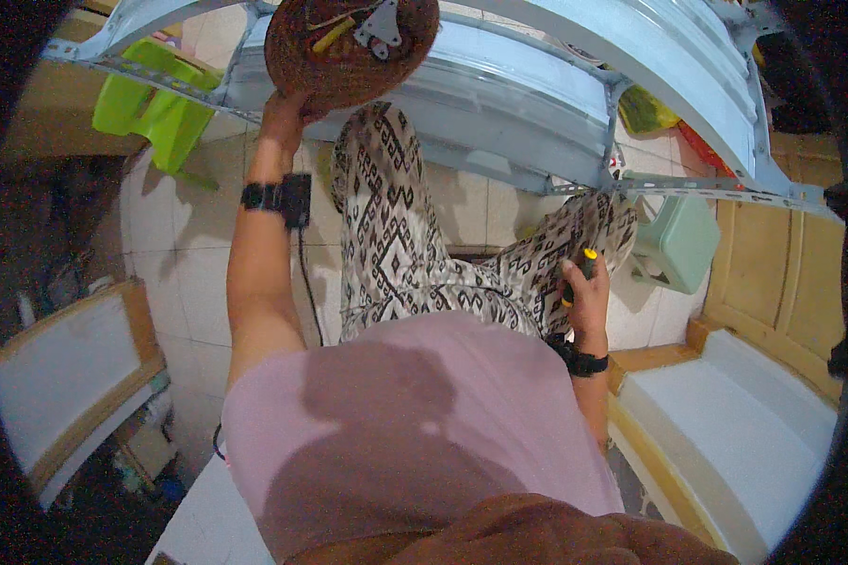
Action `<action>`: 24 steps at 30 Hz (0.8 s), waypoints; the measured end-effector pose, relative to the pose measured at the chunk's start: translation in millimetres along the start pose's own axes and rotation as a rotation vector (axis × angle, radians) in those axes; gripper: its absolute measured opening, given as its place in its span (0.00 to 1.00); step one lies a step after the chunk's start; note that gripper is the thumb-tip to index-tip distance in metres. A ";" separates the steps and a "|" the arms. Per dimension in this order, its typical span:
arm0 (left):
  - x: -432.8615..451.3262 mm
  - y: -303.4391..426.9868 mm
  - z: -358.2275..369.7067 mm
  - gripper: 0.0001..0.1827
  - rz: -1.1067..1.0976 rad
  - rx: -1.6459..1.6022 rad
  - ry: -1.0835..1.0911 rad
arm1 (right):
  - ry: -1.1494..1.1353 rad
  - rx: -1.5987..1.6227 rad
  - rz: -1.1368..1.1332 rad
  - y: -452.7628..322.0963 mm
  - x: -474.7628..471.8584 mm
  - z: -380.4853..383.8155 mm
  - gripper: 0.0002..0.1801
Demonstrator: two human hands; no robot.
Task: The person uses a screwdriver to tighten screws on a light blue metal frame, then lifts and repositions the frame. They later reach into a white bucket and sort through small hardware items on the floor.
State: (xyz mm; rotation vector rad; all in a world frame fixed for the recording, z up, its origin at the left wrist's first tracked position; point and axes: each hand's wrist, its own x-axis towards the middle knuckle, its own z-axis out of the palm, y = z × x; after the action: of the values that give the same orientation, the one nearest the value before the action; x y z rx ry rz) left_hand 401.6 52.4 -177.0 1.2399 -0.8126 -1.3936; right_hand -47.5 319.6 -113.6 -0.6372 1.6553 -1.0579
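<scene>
At the top of the view, my left hand [287,119] grips the near edge of a round brown basket [293,67]. Inside it lie several white perforated metal plates [380,30] and a yellow-handled tool [333,35]. My right hand [588,300] rests by my right thigh, with its fingers around a black-and-yellow tool handle [588,265]. The hand and thigh hide the rest of that tool. Before my knees stands a light blue metal shelving frame [516,85], with slotted angle posts [721,187] along its near side.
A lime green plastic stool [173,113] lies tipped at the left, and a pale green stool [682,244] is at the right. Bags [646,113] lie behind the frame. Wood-edged white panels [71,346] flank me. A cable [307,282] hangs from my left wrist device.
</scene>
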 end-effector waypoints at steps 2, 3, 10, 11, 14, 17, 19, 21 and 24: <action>-39.5 17.0 10.0 0.21 -0.072 0.062 0.028 | 0.003 0.046 -0.059 -6.1 2.5 8.0 0.14; -58.4 22.3 14.3 0.22 -0.098 0.087 0.023 | -0.023 0.037 -0.085 -9.9 3.2 9.8 0.14; -169.3 -1.9 64.1 0.23 -0.249 0.359 -0.289 | -0.174 -0.572 -0.757 -43.6 -20.3 18.5 0.20; -174.2 -6.6 74.1 0.24 -0.235 0.354 -0.384 | -0.181 -0.652 -0.794 -48.8 -22.5 21.8 0.21; -181.5 -17.0 105.4 0.28 -0.283 0.312 -0.640 | -0.206 -0.914 -0.848 -55.3 -24.6 34.2 0.23; -191.9 -20.4 124.5 0.29 -0.295 0.367 -0.696 | -0.180 -1.071 -0.930 -44.5 -22.0 35.2 0.23; -193.9 -21.3 130.2 0.28 -0.202 0.394 -0.750 | 0.004 -1.020 -0.997 -30.3 -24.7 17.6 0.24; -194.7 -23.1 131.9 0.26 -0.118 0.458 -0.716 | 0.303 -1.010 -1.024 -12.3 -28.1 -6.4 0.28; -193.0 -25.8 130.4 0.26 -0.065 0.479 -0.764 | 0.646 -0.926 -0.892 15.5 -28.2 -37.4 0.33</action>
State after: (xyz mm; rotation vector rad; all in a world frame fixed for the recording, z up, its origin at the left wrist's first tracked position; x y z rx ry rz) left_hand 252.2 224.8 -123.4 1.0668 -1.7201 -1.8171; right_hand -71.8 362.4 -110.5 -1.9199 2.5291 -1.1057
